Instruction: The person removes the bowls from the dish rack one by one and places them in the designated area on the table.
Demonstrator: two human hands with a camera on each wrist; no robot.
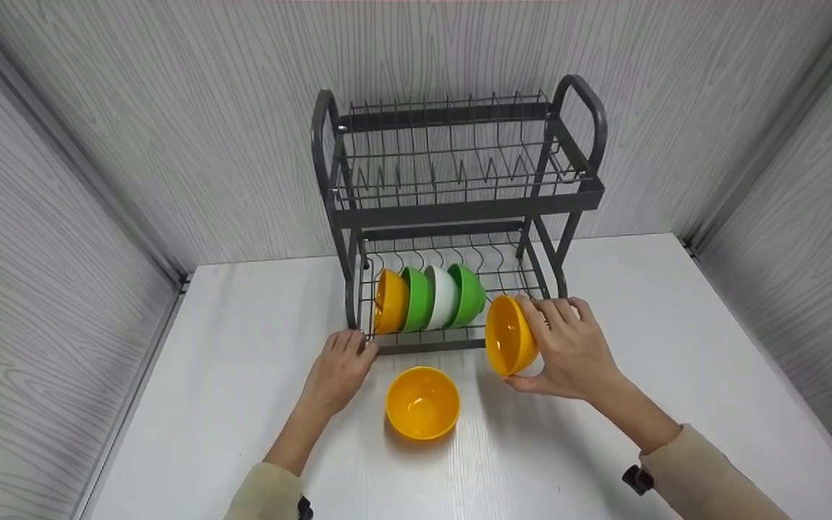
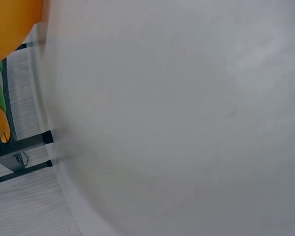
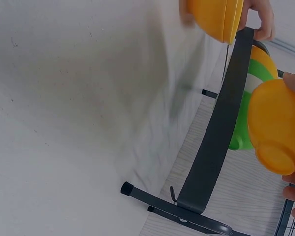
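Note:
My right hand (image 1: 568,350) grips a yellow bowl (image 1: 508,336), tilted on its side, at the front right of the dark dish rack's lower tier. Its thumb is at the near rim and its fingers lie over the outside. With my left hand (image 1: 340,368) I hold the front left corner of the dish rack (image 1: 459,211). A second yellow bowl (image 1: 423,403) sits upright on the table between my hands; a double rim line shows on it in the right wrist view. On the lower tier stand a yellow bowl (image 1: 391,302), two green bowls (image 1: 471,296) and a white bowl (image 1: 444,297), all on edge.
The rack's upper tier (image 1: 452,155) has wire dividers and a curved handle (image 1: 589,108) at each end. White tabletop (image 1: 243,347) extends on both sides. Grey wood-grain panels (image 1: 206,130) enclose the back and sides.

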